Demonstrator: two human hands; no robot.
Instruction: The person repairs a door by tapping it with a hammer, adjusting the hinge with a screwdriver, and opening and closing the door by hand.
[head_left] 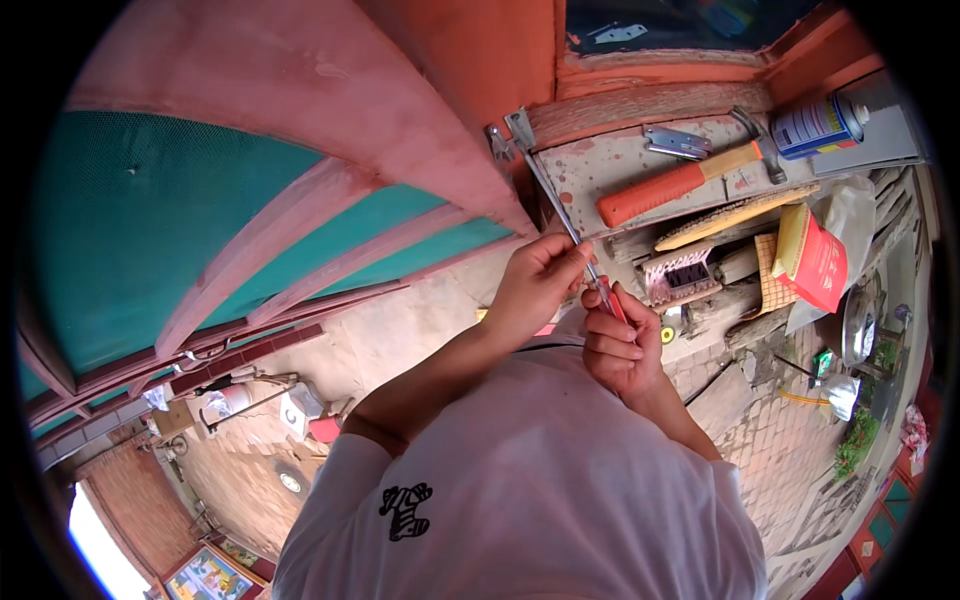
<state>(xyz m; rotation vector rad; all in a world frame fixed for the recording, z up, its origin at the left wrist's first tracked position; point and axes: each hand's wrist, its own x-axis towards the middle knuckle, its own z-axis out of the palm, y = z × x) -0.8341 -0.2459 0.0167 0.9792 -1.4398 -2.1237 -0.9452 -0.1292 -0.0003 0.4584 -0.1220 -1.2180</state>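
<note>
My right hand (625, 345) is closed around the red handle of a screwdriver (606, 297), held in front of my chest. The fingers of my left hand (540, 285) pinch together at the metal shaft just above that handle. From there a slim metal rod (553, 192) slants up to a metal bracket (520, 128) by the corner of the pinkish-red wooden frame (400, 110). Whether rod and screwdriver shaft are one piece I cannot tell, as my left fingers cover part of it.
On the ledge right of the rod lie a hammer (680, 188) with an orange-red grip, a metal hinge (678, 141) and a blue can (820, 128). Below are a pink box (682, 278) and a red-yellow packet (812, 260). Green mesh (150, 210) fills the frame at left.
</note>
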